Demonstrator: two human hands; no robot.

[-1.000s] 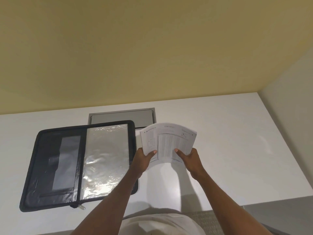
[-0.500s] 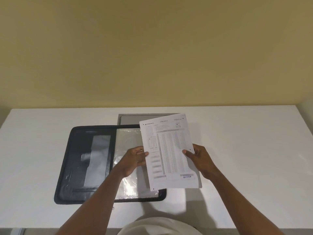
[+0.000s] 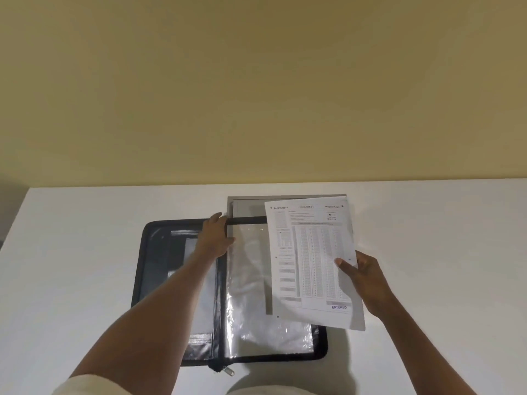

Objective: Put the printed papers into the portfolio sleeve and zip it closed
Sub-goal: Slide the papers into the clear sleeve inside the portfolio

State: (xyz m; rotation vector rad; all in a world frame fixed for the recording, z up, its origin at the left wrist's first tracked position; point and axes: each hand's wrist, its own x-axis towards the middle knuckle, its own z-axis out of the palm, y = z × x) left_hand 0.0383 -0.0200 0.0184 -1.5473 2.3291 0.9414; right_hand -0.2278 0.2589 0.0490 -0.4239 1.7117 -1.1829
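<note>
A: Entry, head view. White surface (image 3: 427,238) fills the lower half of the frame. Black zip portfolio (image 3: 159,252) lies open and flat at centre-left. Grey panel (image 3: 248,205) set in the surface shows just behind its top edge.

B: Sleeve?

A: Clear plastic sleeve (image 3: 251,280) lies on the portfolio's right half, crinkled and glossy. Its dark top band runs from the left hand to the papers. Printed papers (image 3: 310,260) are held above the sleeve, at centre-right of the frame, tilted, lower corner past the portfolio's right edge. Not yet inside.

B: Hands?

A: Left hand (image 3: 215,238) is at the sleeve's upper left corner, fingers (image 3: 216,218) curled over the top band; whether they pinch it or only rest on it, I cannot tell. Right hand (image 3: 368,277) grips the papers by their right edge, thumb on the printed face, the other fingers hidden behind.

B: Zip?

A: Zipper pull (image 3: 228,371) sits at the bottom of the spine, lower centre. Portfolio fully unzipped.

B: Risks from here?

A: Judgement only. Sheets held at one edge can fan or sag, so a corner may catch the sleeve mouth and fold. Limp, clingy plastic may stay shut unless the left hand opens it. A skewed entry would jam the sheets partway. Any edge left proud could snag the zip later.
</note>
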